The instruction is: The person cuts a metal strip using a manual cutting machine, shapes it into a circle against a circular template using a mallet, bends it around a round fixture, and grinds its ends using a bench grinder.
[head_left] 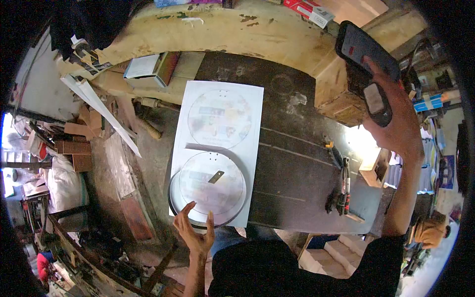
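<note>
My left hand (194,231) is open, thumb and fingers apart, at the near rim of a round white disc (203,213) with a dark edge. That disc lies on a long white printed sheet (252,128) showing a circle with small dots near its top. On the disc rests a small dark flat strip with a hole (216,176). At the right, my right hand (396,111) is closed around a dark rounded object with a pale face (375,99), whose kind I cannot make out. One finger of that hand points onto the screen of a black phone (363,47).
Pliers with red-and-black grips (345,195) lie on the dark tabletop (292,168) to the right. A small open box (148,70) stands at the back left. White angled strips (101,114) lean at the left. A wooden block (341,101) sits below the phone.
</note>
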